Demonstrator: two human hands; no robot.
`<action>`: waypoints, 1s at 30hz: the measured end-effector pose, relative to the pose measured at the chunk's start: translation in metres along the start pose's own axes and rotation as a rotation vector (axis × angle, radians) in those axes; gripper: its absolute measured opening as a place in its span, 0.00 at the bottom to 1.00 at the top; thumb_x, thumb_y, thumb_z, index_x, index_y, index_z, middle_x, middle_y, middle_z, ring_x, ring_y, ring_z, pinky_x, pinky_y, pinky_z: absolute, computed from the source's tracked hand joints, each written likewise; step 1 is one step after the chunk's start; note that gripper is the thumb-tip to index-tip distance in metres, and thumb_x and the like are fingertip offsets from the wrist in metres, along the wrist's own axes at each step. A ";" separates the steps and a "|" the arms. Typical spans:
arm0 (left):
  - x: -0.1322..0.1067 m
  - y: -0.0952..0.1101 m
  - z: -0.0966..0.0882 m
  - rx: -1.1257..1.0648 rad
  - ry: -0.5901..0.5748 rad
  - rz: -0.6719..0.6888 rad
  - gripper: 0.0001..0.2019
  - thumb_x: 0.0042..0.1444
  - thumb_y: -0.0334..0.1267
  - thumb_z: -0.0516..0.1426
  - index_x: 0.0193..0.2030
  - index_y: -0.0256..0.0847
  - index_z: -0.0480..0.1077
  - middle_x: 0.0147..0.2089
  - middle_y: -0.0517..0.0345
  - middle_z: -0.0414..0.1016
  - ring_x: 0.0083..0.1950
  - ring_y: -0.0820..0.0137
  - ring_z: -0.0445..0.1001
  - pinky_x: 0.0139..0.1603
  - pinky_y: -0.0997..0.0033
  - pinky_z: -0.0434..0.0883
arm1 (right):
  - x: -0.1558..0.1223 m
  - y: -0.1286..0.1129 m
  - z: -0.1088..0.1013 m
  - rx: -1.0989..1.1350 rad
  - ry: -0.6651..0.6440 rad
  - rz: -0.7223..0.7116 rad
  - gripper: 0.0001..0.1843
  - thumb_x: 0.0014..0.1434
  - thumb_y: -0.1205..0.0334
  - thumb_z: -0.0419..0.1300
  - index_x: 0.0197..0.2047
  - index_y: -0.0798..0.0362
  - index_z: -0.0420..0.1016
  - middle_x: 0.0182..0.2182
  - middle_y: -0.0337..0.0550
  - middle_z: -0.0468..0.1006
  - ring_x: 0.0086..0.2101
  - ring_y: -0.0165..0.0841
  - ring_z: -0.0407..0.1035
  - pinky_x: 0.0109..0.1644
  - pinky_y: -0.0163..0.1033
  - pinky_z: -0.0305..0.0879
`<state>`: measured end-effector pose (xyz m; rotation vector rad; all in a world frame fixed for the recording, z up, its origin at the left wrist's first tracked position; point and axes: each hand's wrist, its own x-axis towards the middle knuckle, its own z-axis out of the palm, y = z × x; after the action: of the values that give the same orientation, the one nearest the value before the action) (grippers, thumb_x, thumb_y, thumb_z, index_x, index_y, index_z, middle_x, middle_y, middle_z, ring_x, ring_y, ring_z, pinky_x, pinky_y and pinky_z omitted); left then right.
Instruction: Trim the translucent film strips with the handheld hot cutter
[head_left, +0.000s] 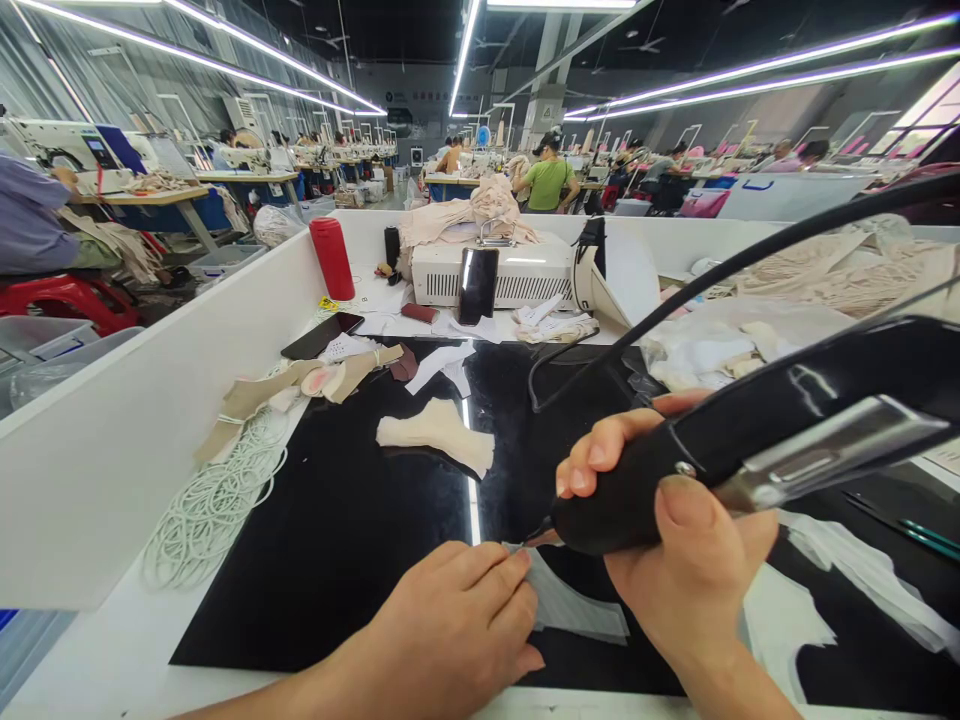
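My right hand [679, 540] is wrapped round the black handle of a corded hand tool [757, 430], whose thin tip points down to the left onto a translucent white fabric piece [577, 610] on the black mat [337, 530]. My left hand [457, 625] lies flat with its fingers together, pressing that fabric piece down right beside the tool's tip. A stack of cream fabric pieces [439, 432] lies on the mat further back.
A coil of white elastic cord [214, 500] lies at the left by the white partition wall [112, 440]. A red bottle [332, 258], a phone [322, 335], a white machine [499, 272] and fabric scraps stand behind. Other people work at distant tables.
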<state>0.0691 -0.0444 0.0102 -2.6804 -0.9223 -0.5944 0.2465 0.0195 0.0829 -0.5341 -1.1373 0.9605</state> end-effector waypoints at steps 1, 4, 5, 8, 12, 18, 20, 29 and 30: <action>0.000 0.000 0.000 0.000 0.006 0.003 0.18 0.78 0.50 0.56 0.55 0.35 0.76 0.61 0.50 0.82 0.60 0.65 0.78 0.51 0.68 0.74 | -0.001 0.001 0.001 0.003 -0.012 0.000 0.22 0.60 0.48 0.75 0.51 0.42 0.73 0.31 0.32 0.78 0.26 0.32 0.73 0.29 0.39 0.75; 0.000 0.000 -0.002 0.004 0.012 -0.001 0.18 0.77 0.50 0.57 0.55 0.36 0.77 0.61 0.52 0.82 0.59 0.65 0.78 0.51 0.68 0.75 | -0.001 0.004 0.003 0.009 -0.026 0.002 0.22 0.61 0.47 0.75 0.51 0.42 0.73 0.31 0.32 0.78 0.26 0.32 0.73 0.29 0.39 0.75; 0.000 0.001 -0.002 0.006 0.012 -0.002 0.18 0.77 0.50 0.57 0.55 0.36 0.77 0.61 0.52 0.82 0.59 0.65 0.78 0.51 0.68 0.75 | -0.001 0.004 0.003 0.009 -0.023 0.001 0.22 0.61 0.47 0.75 0.52 0.42 0.73 0.31 0.32 0.78 0.26 0.32 0.73 0.29 0.39 0.75; 0.001 0.001 -0.002 0.019 -0.008 0.001 0.19 0.77 0.52 0.57 0.56 0.36 0.77 0.62 0.52 0.82 0.59 0.65 0.78 0.51 0.68 0.74 | -0.002 0.005 0.004 -0.002 -0.017 -0.002 0.22 0.61 0.48 0.75 0.52 0.42 0.72 0.32 0.32 0.77 0.26 0.32 0.73 0.29 0.39 0.75; 0.000 0.002 0.000 0.036 -0.012 0.006 0.20 0.76 0.52 0.57 0.56 0.36 0.77 0.62 0.51 0.82 0.60 0.66 0.77 0.52 0.68 0.74 | -0.002 0.003 0.002 -0.025 -0.019 -0.005 0.19 0.63 0.49 0.74 0.51 0.42 0.73 0.32 0.33 0.77 0.26 0.32 0.73 0.30 0.40 0.75; 0.001 0.002 -0.001 0.010 0.022 -0.010 0.18 0.77 0.51 0.57 0.54 0.36 0.78 0.61 0.54 0.83 0.58 0.66 0.79 0.52 0.68 0.76 | -0.002 0.003 0.007 -0.050 -0.001 0.002 0.18 0.64 0.49 0.73 0.50 0.42 0.72 0.31 0.33 0.77 0.26 0.33 0.73 0.28 0.41 0.74; 0.002 0.002 -0.001 0.006 0.023 -0.010 0.17 0.77 0.50 0.57 0.53 0.37 0.78 0.60 0.55 0.84 0.58 0.66 0.79 0.51 0.68 0.76 | -0.001 0.004 0.009 -0.022 -0.003 -0.003 0.19 0.63 0.48 0.73 0.50 0.43 0.71 0.30 0.32 0.76 0.25 0.33 0.73 0.28 0.40 0.75; 0.003 0.002 -0.002 0.002 0.005 -0.007 0.17 0.80 0.48 0.54 0.53 0.36 0.78 0.60 0.54 0.84 0.58 0.66 0.81 0.51 0.68 0.76 | -0.002 0.008 0.014 -0.034 -0.012 0.007 0.18 0.65 0.49 0.72 0.51 0.43 0.71 0.30 0.32 0.77 0.25 0.33 0.73 0.29 0.41 0.74; 0.003 0.002 -0.002 -0.003 0.004 -0.008 0.17 0.80 0.48 0.54 0.53 0.36 0.77 0.60 0.54 0.84 0.58 0.66 0.81 0.51 0.68 0.76 | -0.001 0.007 0.013 -0.031 -0.009 0.015 0.20 0.64 0.48 0.73 0.51 0.43 0.71 0.30 0.32 0.77 0.25 0.33 0.73 0.28 0.41 0.74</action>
<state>0.0723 -0.0452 0.0133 -2.6789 -0.9315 -0.6034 0.2313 0.0208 0.0815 -0.5643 -1.1594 0.9611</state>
